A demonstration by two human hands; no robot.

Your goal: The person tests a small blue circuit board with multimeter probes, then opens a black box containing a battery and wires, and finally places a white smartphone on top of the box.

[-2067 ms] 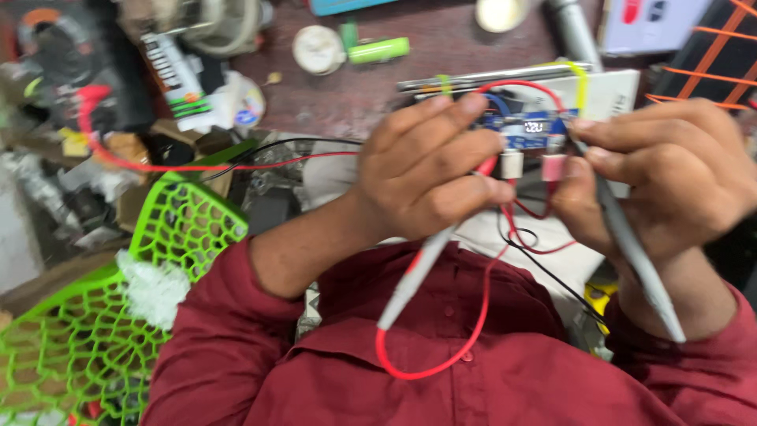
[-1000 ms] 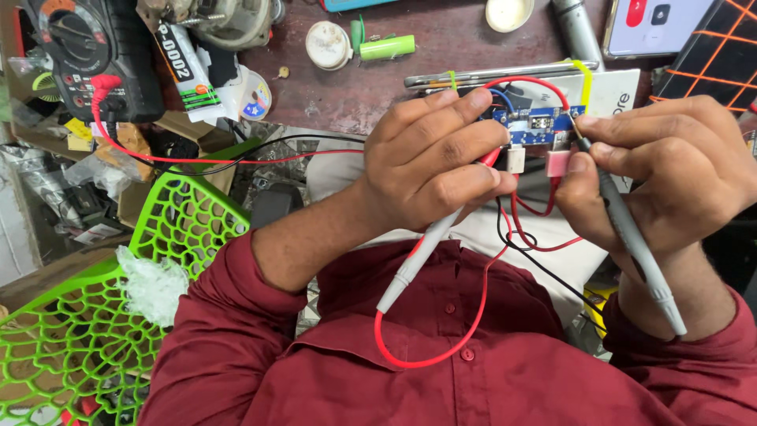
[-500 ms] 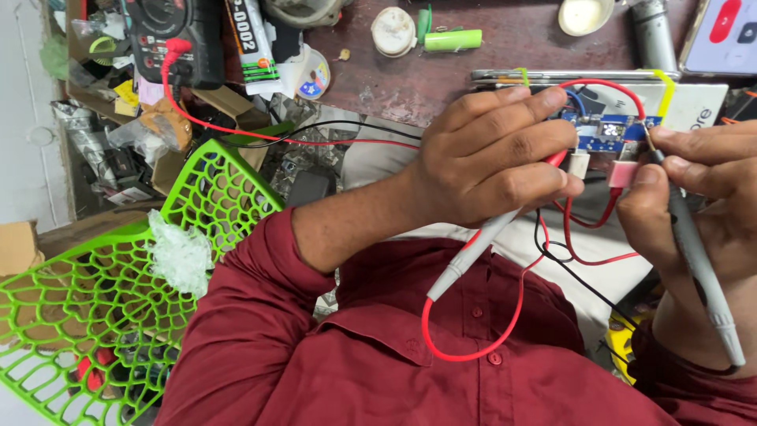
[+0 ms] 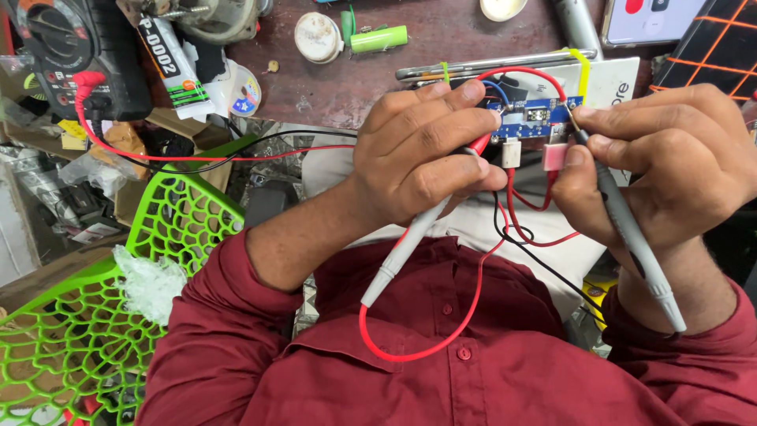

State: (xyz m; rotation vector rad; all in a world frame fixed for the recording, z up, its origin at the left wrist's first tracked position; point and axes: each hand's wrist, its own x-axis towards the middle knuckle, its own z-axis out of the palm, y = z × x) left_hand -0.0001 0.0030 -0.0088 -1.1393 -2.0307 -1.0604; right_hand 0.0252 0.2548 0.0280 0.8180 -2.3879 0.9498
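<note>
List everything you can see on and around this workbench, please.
circuit board: one, blue, held between both hands at upper centre
probe with red lead: one, grey, in the left hand, tip hidden behind the fingers
probe with dark tip: one, grey, in the right hand, tip at the board's right end
multimeter: one, dark, top left, red plug in it
red wire: one, running from the multimeter to the hands
glue tube: one, white and black, beside the multimeter
cylindrical cell: one, green, top centre
round lid: one, whitish, left of the cell
plastic chair: one, bright green lattice, lower left
shirt: one, dark red, bottom
left hand: closed on its probe
right hand: closed on its probe
</note>
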